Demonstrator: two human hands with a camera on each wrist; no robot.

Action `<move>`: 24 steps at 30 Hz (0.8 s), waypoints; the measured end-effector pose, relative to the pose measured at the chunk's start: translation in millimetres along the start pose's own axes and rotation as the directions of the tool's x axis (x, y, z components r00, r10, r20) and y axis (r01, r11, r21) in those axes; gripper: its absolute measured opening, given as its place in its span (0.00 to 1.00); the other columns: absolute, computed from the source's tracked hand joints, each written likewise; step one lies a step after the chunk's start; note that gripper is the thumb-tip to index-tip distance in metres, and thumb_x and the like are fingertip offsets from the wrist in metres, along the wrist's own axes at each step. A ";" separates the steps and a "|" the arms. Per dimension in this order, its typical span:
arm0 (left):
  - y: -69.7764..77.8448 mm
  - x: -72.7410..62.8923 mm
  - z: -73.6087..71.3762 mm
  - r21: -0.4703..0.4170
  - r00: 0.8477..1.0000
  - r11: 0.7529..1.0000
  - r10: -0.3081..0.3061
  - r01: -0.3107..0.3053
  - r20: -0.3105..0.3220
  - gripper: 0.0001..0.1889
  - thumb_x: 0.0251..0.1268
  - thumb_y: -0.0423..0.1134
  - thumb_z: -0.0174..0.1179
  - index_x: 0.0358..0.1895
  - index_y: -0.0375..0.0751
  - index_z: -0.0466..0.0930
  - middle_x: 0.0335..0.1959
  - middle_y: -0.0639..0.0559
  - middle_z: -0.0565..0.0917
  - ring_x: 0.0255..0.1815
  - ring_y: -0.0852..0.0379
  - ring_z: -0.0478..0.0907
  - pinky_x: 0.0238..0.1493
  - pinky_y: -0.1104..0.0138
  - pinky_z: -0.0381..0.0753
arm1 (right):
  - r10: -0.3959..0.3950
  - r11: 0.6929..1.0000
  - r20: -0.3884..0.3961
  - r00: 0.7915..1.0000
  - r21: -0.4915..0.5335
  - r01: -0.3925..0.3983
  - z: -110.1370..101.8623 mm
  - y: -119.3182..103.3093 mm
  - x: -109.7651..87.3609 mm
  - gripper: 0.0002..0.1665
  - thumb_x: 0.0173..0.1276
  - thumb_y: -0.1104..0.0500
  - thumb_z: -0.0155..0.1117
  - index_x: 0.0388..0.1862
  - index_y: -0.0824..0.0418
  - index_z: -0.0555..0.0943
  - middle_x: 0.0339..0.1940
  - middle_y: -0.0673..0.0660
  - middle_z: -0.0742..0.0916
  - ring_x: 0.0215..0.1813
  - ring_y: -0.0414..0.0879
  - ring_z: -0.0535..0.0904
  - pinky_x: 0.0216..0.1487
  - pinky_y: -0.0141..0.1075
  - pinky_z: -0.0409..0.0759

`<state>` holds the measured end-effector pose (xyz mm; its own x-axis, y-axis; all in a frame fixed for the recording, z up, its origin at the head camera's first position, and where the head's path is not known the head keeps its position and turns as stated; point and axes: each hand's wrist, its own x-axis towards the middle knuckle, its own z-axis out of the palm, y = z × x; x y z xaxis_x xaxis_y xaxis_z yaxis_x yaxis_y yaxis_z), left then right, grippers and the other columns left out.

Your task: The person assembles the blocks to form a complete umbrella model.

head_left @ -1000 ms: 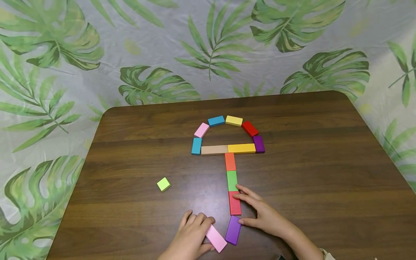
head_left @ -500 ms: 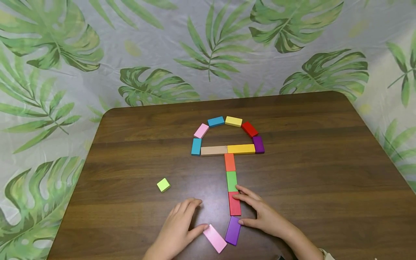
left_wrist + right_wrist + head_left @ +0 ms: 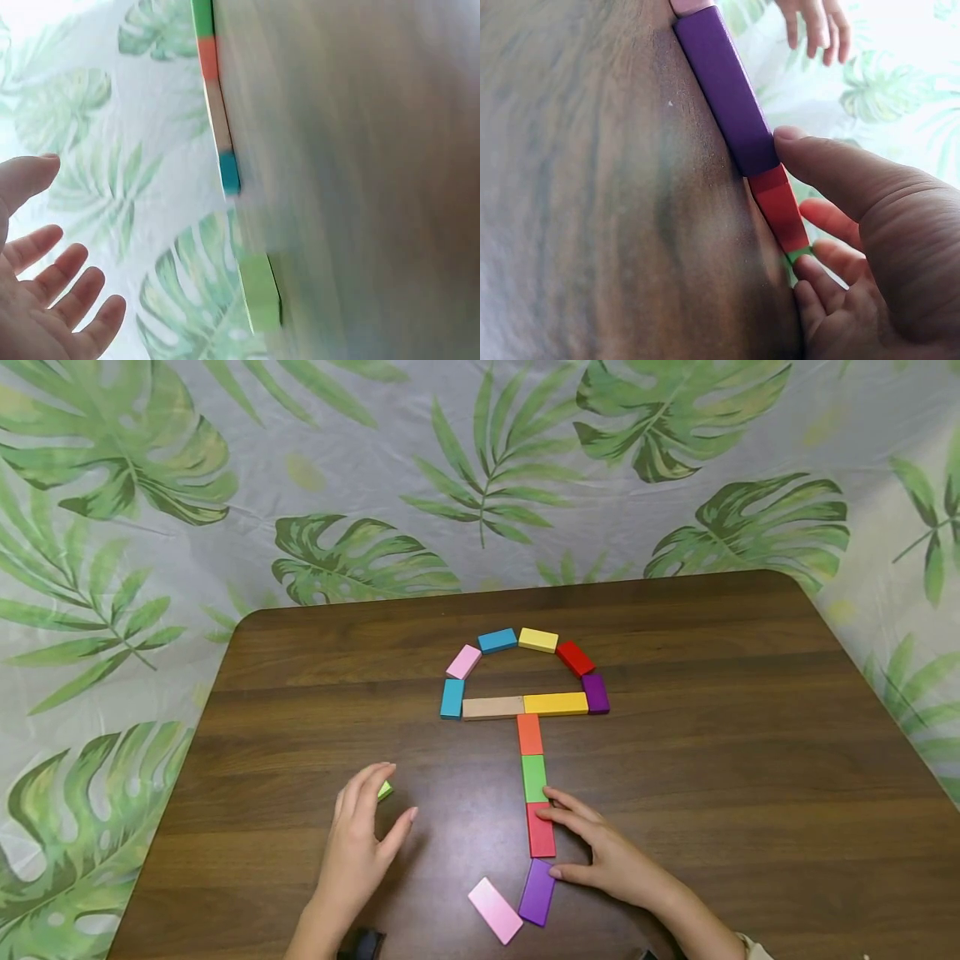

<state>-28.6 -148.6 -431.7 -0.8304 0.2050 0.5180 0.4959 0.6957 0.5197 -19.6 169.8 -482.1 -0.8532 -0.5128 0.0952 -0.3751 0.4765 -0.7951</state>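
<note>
In the head view my left hand hovers with fingers spread over a lime-green block, hiding most of it. The left wrist view shows that lime block on the table, apart from the fingers. My right hand rests along the column of blocks. Its thumb touches the upper end of a purple block; its fingertips lie at the red block and the green block. A pink block lies slanted, its lower corner close to the purple one.
An orange block tops the column, under a row of a tan block and a yellow-orange block. Several coloured blocks, among them a blue one, arch above. Behind the wooden table hangs a leaf-print cloth.
My left hand has let go of the pink block and moved up and left to the lime-green block. The right hand has stayed in place on the column.
</note>
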 end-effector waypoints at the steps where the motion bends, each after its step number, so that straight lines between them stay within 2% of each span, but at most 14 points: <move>1: -3.0 0.9 -1.4 0.001 1.000 1.000 -0.010 0.010 -0.012 0.27 0.58 0.46 0.59 0.57 0.32 0.67 0.54 0.41 0.69 0.53 0.44 0.65 0.51 0.56 0.64 | 0.000 1.000 -0.001 1.000 -0.005 0.000 0.0 -0.3 0.2 0.38 0.49 0.52 0.72 0.60 0.51 0.70 0.67 0.52 0.63 0.66 0.51 0.58 0.59 0.40 0.60; 6: -16.4 3.4 -4.4 -0.013 0.997 0.998 -0.063 0.062 -0.054 0.31 0.45 0.29 0.68 0.56 0.32 0.68 0.53 0.40 0.69 0.53 0.43 0.64 0.51 0.53 0.63 | -0.002 1.000 -0.010 1.000 -0.003 0.002 -3.6 -12.3 1.7 0.37 0.48 0.58 0.73 0.59 0.56 0.71 0.66 0.56 0.65 0.65 0.53 0.58 0.59 0.39 0.60; 10: -26.1 1.5 -3.7 -0.013 0.990 0.990 -0.138 0.138 -0.022 0.32 0.43 0.28 0.69 0.57 0.33 0.67 0.54 0.40 0.67 0.53 0.43 0.64 0.48 0.51 0.65 | -0.008 1.000 -0.014 1.000 0.022 0.009 -11.2 -30.3 3.8 0.35 0.47 0.63 0.72 0.57 0.60 0.72 0.65 0.60 0.66 0.64 0.56 0.60 0.59 0.35 0.59; 13: -31.4 -0.8 -3.6 -0.005 0.975 0.975 -0.221 0.221 0.030 0.32 0.46 0.30 0.68 0.57 0.33 0.66 0.55 0.39 0.66 0.53 0.42 0.63 0.48 0.49 0.66 | -0.013 0.999 -0.012 1.000 0.031 0.014 -15.0 -38.2 4.7 0.35 0.47 0.63 0.72 0.57 0.61 0.72 0.64 0.61 0.66 0.64 0.58 0.60 0.59 0.31 0.58; 15: -34.5 -1.8 -3.7 0.007 0.957 0.960 -0.281 0.281 0.069 0.32 0.48 0.32 0.67 0.58 0.34 0.66 0.56 0.39 0.66 0.54 0.41 0.62 0.49 0.49 0.65 | -0.017 0.999 -0.013 1.000 0.034 0.017 -15.7 -39.7 4.8 0.34 0.48 0.63 0.72 0.57 0.62 0.72 0.64 0.61 0.66 0.63 0.58 0.60 0.59 0.29 0.57; 17: -37.2 -2.5 -3.8 0.022 0.931 0.938 -0.347 0.346 0.113 0.31 0.50 0.33 0.66 0.59 0.34 0.65 0.56 0.39 0.65 0.55 0.41 0.62 0.51 0.48 0.64 | -0.020 0.999 -0.014 1.000 0.036 0.020 -15.4 -39.1 4.8 0.34 0.48 0.63 0.72 0.57 0.62 0.72 0.64 0.61 0.66 0.64 0.58 0.60 0.59 0.29 0.56; 20: -41.5 -3.4 -3.4 0.062 0.877 0.895 -0.444 0.441 0.183 0.30 0.52 0.35 0.65 0.59 0.34 0.64 0.57 0.37 0.65 0.57 0.39 0.60 0.53 0.47 0.63 | -0.023 0.999 -0.017 1.000 0.037 0.024 -14.7 -37.5 4.8 0.34 0.47 0.63 0.72 0.57 0.62 0.73 0.64 0.61 0.66 0.64 0.58 0.60 0.59 0.28 0.56; 22: -44.0 -3.7 -2.4 0.091 0.843 0.871 -0.490 0.482 0.224 0.29 0.53 0.35 0.64 0.59 0.32 0.64 0.57 0.36 0.65 0.57 0.39 0.60 0.54 0.47 0.62 | -0.027 0.999 -0.018 0.999 0.040 0.027 -14.4 -37.0 4.8 0.34 0.47 0.64 0.72 0.56 0.62 0.72 0.64 0.62 0.66 0.64 0.58 0.60 0.59 0.27 0.55; 24: -46.4 -4.1 -0.9 0.118 0.818 0.855 -0.517 0.504 0.251 0.28 0.54 0.35 0.63 0.58 0.32 0.65 0.56 0.36 0.67 0.57 0.40 0.61 0.53 0.48 0.63 | -0.034 0.998 -0.020 0.999 0.044 0.035 -14.2 -36.9 4.8 0.34 0.47 0.64 0.72 0.56 0.62 0.72 0.64 0.62 0.66 0.64 0.58 0.60 0.59 0.26 0.54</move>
<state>-48.0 -182.3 -457.3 -0.9997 -0.0192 -0.0157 -0.0248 0.7799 0.6254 -15.0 159.9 -443.8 -0.8473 -0.5139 0.1342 -0.3880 0.4264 -0.8171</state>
